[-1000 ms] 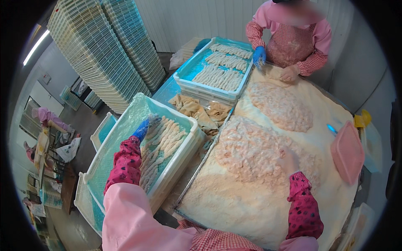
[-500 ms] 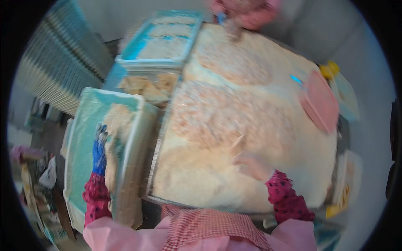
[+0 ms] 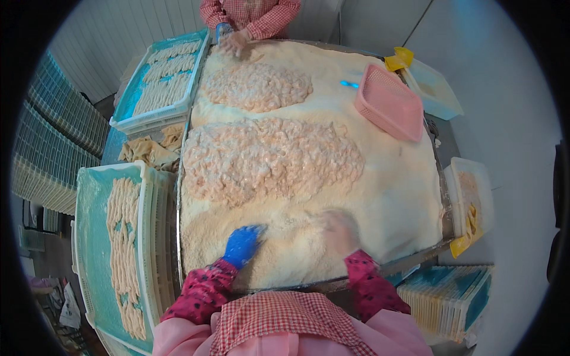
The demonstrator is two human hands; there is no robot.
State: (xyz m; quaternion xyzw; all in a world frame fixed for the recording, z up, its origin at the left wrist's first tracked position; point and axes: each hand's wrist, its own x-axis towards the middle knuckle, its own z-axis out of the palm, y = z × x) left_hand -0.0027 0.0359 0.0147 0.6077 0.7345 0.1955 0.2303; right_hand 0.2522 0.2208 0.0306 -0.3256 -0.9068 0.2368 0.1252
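My left hand (image 3: 242, 245), in a blue glove, lies on the pale breading (image 3: 279, 261) at the table's near side. Its fingers reach forward and right, dusted with crumbs, and nothing shows held in them. To its right, my right hand (image 3: 339, 230) is in the same loose layer, its fingers smeared by motion. Beyond both hands spreads a wide heap of wet, pinkish raw meat pieces (image 3: 273, 157). At the left, a white tray (image 3: 95, 237) with a green-blue bottom holds rows of coated strips (image 3: 123, 249).
A second meat heap (image 3: 258, 87) lies farther back, near a co-worker's hands (image 3: 233, 41). Another tray of strips (image 3: 160, 77) stands far left, above a crumpled cloth (image 3: 151, 153). A pink basket (image 3: 389, 104) sits at right; white tubs (image 3: 430, 89) and stacked trays (image 3: 445, 299) flank the table.
My left hand has moved from the left tray onto the breading. My right hand has stayed over the breading. The view has shifted, and the tray's strips now show fully.
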